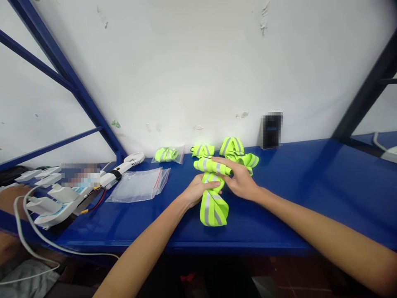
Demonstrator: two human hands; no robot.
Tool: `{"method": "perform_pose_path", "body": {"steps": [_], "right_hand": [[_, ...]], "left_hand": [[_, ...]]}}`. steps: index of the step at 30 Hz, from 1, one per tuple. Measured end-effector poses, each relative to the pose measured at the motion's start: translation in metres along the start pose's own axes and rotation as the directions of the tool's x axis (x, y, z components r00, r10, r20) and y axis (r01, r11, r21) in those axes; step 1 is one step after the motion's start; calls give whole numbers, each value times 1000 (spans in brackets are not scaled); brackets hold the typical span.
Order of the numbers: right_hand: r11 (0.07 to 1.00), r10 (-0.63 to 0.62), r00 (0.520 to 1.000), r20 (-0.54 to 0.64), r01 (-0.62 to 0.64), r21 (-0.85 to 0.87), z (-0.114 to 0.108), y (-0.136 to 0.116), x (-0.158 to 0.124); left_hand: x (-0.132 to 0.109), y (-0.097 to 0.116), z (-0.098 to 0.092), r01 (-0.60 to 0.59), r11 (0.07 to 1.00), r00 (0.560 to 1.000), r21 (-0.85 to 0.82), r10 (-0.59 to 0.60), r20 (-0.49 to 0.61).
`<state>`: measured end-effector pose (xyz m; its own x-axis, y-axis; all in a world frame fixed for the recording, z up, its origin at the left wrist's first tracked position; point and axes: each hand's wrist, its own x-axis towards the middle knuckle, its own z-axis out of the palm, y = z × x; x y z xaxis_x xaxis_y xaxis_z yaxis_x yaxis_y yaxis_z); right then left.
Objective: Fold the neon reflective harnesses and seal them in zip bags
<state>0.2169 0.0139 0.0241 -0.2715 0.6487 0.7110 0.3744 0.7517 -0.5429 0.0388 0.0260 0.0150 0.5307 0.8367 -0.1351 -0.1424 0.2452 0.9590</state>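
A neon yellow reflective band (213, 207) with grey stripes lies on the blue shelf (304, 194), folded in loops. My left hand (198, 190) is closed round its middle. My right hand (238, 177) rests on its upper fold with fingers stretched along it and the thumb pinching. More folded bands (237, 150) lie just behind, near the wall. One band sits packed in a small clear bag (168, 155).
A stack of empty clear zip bags (138, 185) lies to the left. Further left are a white hand-held fan (125, 165), white chargers and cables (49, 198). A dark small box (272, 130) stands against the white wall. Blue frame struts rise at both sides.
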Motion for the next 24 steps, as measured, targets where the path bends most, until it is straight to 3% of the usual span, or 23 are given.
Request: {"method": "perform_pose_path", "body": {"steps": [4,6,11,16,20,24], "right_hand": [[988,149,986,-74,-145,60,-1,-7,2],[992,106,993,-57,-102,75,-1,-9,1],[994,-70,989,130,58,97,-3,-6,-1],[996,-33,975,219,13,90,-11,-7,0],[995,-90,943,320,71,71,-13,-8,-1],[997,-67,954,293,51,64,-10,-8,-2]], "left_hand": [[2,-1,1,23,1000,999,-1,-23,-24],[2,-1,-1,32,999,999,-11,-32,-17],[4,-6,-3,-11,995,999,-98,7,-37],[4,-10,-2,-44,993,998,-105,39,-48],[4,-10,-1,-95,984,992,-153,80,-99],[-2,-6,-2,-57,978,997,-201,44,-70]]}}
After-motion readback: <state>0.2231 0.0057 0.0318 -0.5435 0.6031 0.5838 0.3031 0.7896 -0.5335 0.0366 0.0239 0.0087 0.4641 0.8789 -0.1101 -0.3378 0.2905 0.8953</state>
